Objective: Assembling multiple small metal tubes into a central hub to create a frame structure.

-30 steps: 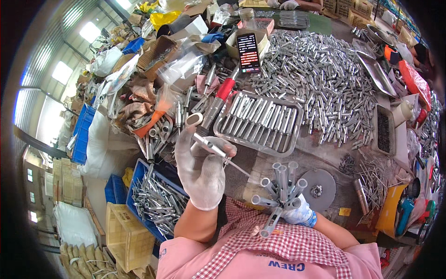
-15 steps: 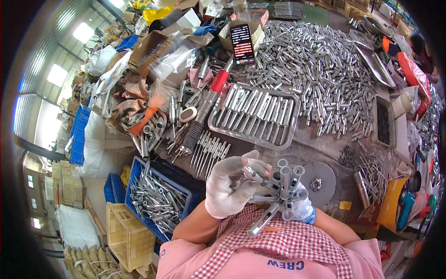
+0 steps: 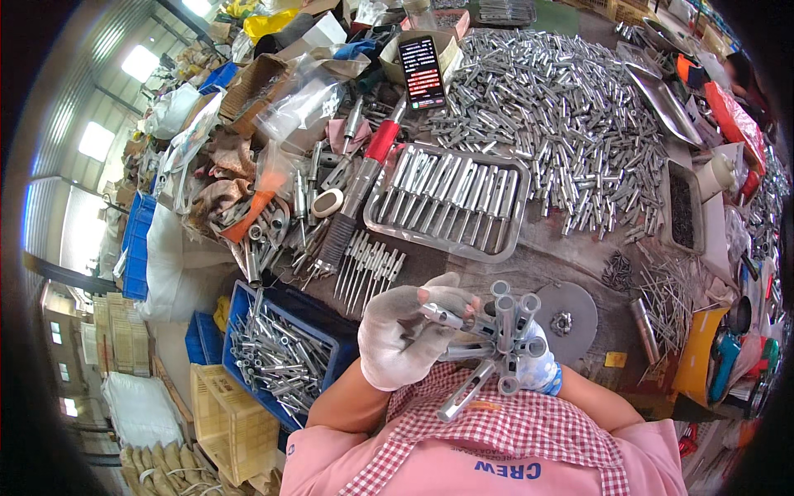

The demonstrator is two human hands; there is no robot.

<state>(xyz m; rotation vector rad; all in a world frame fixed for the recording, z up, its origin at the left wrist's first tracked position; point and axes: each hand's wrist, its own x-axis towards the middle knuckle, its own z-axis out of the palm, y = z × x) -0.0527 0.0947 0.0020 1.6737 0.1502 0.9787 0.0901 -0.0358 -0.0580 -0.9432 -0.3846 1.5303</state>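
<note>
My left hand (image 3: 405,335), in a white glove with some fingertips bare, pinches a silvery metal tube (image 3: 441,315) close to my chest. Beside it, several slotted metal tubes (image 3: 506,324) fan out in a bunch, open ends toward me. My right hand (image 3: 539,364) is behind this bunch and holds it; its fingers are mostly hidden, and a white-and-blue patterned covering shows at the wrist. Just ahead, a clear plastic tray (image 3: 519,223) holds a row of metal tubes with thin shafts. Several thin-shafted pieces (image 3: 365,269) lie in a row left of the tray.
A large heap of metal tubes (image 3: 562,124) covers the far right bench. A blue bin (image 3: 331,364) of tubes stands at my left. Right of my hands lie a grey disc (image 3: 571,318) and thin rods (image 3: 674,302). A phone (image 3: 422,73) leans against a box behind the tray.
The view has shifted slightly. Both hands keep nearly the same pose, and the pinched tube has turned or moved slightly in my left fingers.
</note>
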